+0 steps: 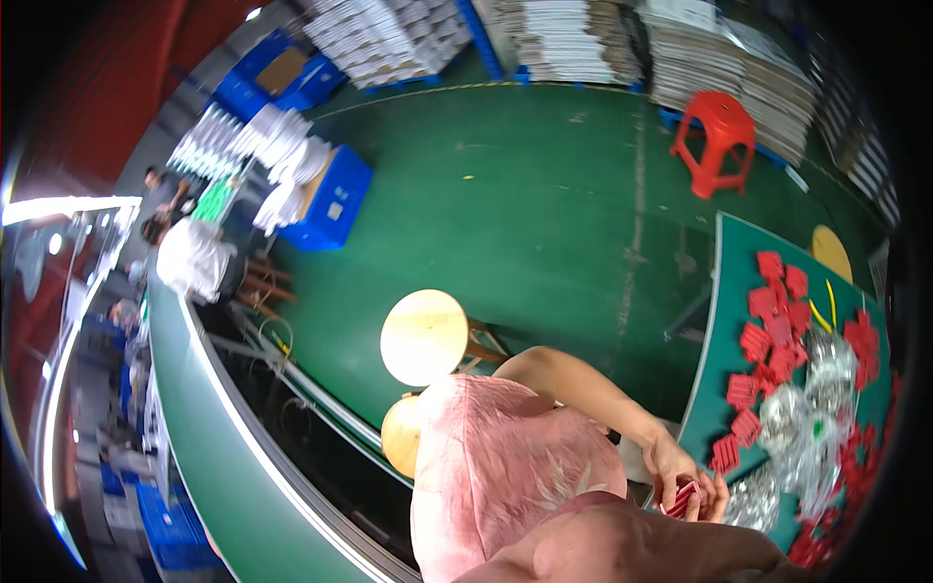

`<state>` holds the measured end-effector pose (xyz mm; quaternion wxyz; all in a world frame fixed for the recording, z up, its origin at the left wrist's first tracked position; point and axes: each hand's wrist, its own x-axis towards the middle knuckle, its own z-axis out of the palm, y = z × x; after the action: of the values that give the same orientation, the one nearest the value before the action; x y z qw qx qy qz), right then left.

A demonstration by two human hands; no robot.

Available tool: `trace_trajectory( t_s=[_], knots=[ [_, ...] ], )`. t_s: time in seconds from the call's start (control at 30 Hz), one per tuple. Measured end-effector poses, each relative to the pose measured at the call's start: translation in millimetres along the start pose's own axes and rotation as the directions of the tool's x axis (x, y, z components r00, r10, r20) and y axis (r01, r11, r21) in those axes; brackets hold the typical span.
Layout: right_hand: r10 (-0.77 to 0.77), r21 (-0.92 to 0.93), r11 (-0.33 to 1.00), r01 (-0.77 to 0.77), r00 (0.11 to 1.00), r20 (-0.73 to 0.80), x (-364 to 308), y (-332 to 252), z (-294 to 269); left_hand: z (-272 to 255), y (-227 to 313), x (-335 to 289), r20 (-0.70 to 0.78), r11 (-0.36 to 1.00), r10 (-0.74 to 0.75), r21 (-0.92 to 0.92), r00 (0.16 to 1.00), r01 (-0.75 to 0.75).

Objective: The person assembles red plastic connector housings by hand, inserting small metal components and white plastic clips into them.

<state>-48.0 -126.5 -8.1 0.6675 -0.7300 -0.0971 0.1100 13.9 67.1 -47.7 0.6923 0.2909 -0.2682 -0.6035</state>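
My left hand [667, 470] closes its fingers on a small red slatted plastic piece [682, 499] at the table's near edge. The curled fingers of my right hand [717, 497] are on the same piece from the other side; the rest of that hand is hidden by my forearm. Beyond them, several similar red slatted pieces [777, 325] lie scattered over the green table [729, 282]. Clear plastic bags [814, 437] rest beside these pieces, with shiny, silvery contents too blurred to name. More red pieces [860, 340] lie along the table's far side.
Two round wooden stools [425, 337] stand by my pink clothing. A red plastic stool [717, 146] is on the green floor near stacked cardboard. To the left run a long green-topped bench [209, 437] and a blue bin [335, 204]; a person in white [194, 257] sits there.
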Motion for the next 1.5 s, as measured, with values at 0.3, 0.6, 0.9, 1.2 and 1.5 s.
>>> trace_trajectory(
  t_s=[0.3, 0.6, 0.9, 1.2, 1.5],
  knots=[
    [-0.107, -0.077, 0.990, 0.121, 0.980, 0.165, 13, 13, 32, -14, -7, -4, -0.449, 0.829, 0.558, 0.253, 0.698, -0.499],
    [-0.133, -0.198, 0.968, 0.157, 0.983, 0.128, 12, 34, 27, -4, -30, 21, -0.299, 0.487, 0.700, 0.864, 0.649, -0.128],
    [-0.146, -0.319, 0.935, 0.153, 0.988, 0.047, -2, 64, 9, -25, -39, 36, -0.028, 0.516, 0.491, 0.814, 0.871, -0.265],
    [-0.155, -0.409, 0.897, 0.164, 0.986, 0.056, -17, 91, -12, -49, -71, 44, 0.061, 0.169, 0.639, 0.961, 0.767, -0.218],
    [-0.148, -0.504, 0.844, 0.183, 0.983, 0.110, -9, 102, -33, -59, -99, 58, 0.106, 0.188, 0.722, 0.921, 0.684, -0.342]
  ],
)
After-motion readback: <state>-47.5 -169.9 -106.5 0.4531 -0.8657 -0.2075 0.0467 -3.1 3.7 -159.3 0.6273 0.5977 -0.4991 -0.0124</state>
